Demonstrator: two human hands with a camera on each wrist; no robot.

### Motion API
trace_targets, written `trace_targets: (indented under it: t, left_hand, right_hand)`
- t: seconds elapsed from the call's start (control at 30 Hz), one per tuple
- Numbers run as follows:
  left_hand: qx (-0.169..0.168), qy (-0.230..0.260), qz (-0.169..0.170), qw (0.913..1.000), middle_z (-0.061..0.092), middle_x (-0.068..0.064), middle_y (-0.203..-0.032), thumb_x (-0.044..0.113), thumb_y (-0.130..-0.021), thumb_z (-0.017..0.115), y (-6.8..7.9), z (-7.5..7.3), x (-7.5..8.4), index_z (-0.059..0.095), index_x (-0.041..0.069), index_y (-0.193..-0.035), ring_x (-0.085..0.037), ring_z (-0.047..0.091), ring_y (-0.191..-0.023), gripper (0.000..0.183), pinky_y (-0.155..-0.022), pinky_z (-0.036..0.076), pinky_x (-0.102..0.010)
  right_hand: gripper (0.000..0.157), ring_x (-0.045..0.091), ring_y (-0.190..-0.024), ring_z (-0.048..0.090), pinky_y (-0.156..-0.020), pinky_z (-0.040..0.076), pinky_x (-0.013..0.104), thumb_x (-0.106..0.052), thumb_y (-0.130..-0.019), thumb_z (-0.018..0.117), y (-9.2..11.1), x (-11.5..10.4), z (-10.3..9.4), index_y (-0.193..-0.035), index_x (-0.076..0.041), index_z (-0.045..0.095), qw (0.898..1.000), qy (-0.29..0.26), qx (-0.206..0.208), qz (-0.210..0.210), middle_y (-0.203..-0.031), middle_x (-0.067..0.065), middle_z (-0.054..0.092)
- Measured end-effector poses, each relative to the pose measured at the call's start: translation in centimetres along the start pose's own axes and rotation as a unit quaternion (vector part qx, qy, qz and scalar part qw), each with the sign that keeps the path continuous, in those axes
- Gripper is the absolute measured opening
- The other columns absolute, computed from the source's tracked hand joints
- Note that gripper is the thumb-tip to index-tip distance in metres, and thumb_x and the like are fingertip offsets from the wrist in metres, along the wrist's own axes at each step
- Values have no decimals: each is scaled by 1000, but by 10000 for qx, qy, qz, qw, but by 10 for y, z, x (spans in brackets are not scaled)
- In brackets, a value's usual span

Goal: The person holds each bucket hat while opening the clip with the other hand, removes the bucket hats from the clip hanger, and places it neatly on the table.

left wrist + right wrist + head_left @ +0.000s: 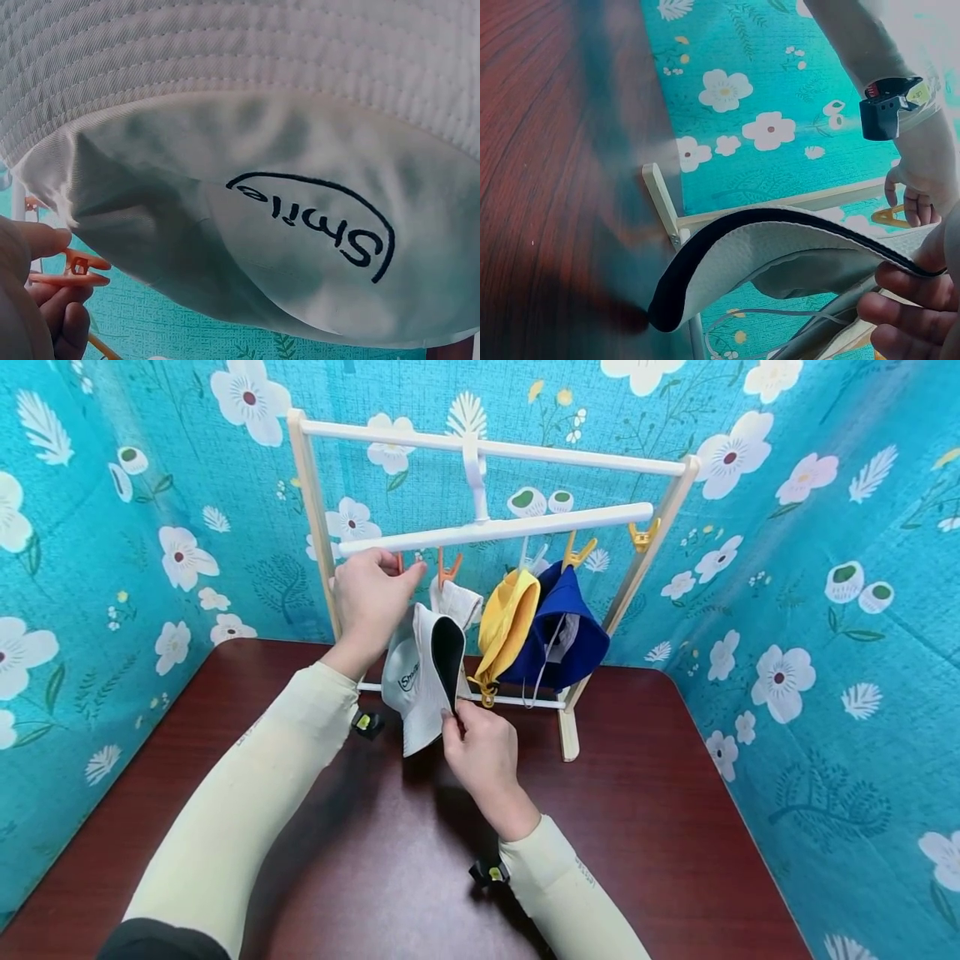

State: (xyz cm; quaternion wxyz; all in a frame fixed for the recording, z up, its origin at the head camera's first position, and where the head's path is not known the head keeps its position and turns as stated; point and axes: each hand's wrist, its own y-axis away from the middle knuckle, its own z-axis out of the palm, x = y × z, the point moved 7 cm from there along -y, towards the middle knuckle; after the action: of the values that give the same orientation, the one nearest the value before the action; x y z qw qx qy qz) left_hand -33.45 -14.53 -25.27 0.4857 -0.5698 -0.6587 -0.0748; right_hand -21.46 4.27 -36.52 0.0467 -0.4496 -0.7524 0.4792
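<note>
A pale bucket hat (429, 693) with "Smile" lettered on its crown and a dark inner edge is near the left end of the hanger bar. My right hand (483, 747) pinches the brim low down between thumb and fingers. Up at the bar, my left hand (372, 597) pinches an orange clip (79, 268), its thumb and fingers on either side. In the left wrist view, the hat's crown (300, 247) lies close beside that clip; whether the clip bites it, I cannot tell.
A white hanger (495, 529) hangs tilted from a wooden rack (652, 560). From its clips hang a small whitish cloth (457, 602), a yellow hat (506, 618) and a blue hat (566, 618). An unused yellow clip (643, 537) is at the right end. The table (637, 827) is dark red.
</note>
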Motion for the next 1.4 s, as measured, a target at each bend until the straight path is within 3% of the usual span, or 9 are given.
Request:
trace_targets:
  t: [0.23, 0.53, 0.83, 1.17, 1.4]
  left_hand:
    - [74, 109, 63, 9999, 78, 5, -90, 59, -87, 74, 6, -1, -3, 70, 19, -87, -10, 69, -92, 40, -100, 35, -43]
    - [177, 289, 36, 9994, 77, 5, -93, 64, -85, 73, 9, -5, -8, 68, 21, -87, -8, 68, -91, 44, -111, 32, -43]
    - [254, 220, 105, 9994, 79, 6, -101, 66, -86, 71, 9, -5, -5, 74, 19, -99, -13, 68, -101, 49, -113, 28, -48]
    - [494, 178, 483, 9975, 78, 3, -102, 63, -88, 71, 9, -10, 3, 74, 18, -101, -18, 69, -99, 47, -100, 36, -47]
    - [562, 301, 608, 9961, 78, 1, -102, 56, -88, 76, 10, -13, 6, 76, 17, -106, -17, 69, -101, 42, -99, 36, -48]
  right_hand:
    - [35, 16, -45, 43, -43, 34, 32, -16, -92, 70, 1, 1, 0, -64, -17, 49, 10000, 19, -19, -18, -53, -3, 39]
    - [32, 15, -46, 45, -43, 35, 33, -15, -92, 70, 2, 2, 1, -65, -17, 52, 10000, -18, -44, -7, -54, -3, 42]
    - [31, 16, -47, 44, -44, 37, 34, -16, -92, 69, 1, 1, 0, -66, -16, 53, 10000, -2, -14, -13, -54, -2, 44]
    - [31, 18, -47, 51, -44, 41, 36, -16, -91, 71, -1, 2, -1, -66, -16, 54, 10000, 4, 44, -64, -54, -2, 47]
    - [28, 17, -48, 52, -44, 41, 34, -16, -93, 70, 0, 3, -1, -68, -16, 57, 10000, 6, 9, -45, -55, -2, 49]
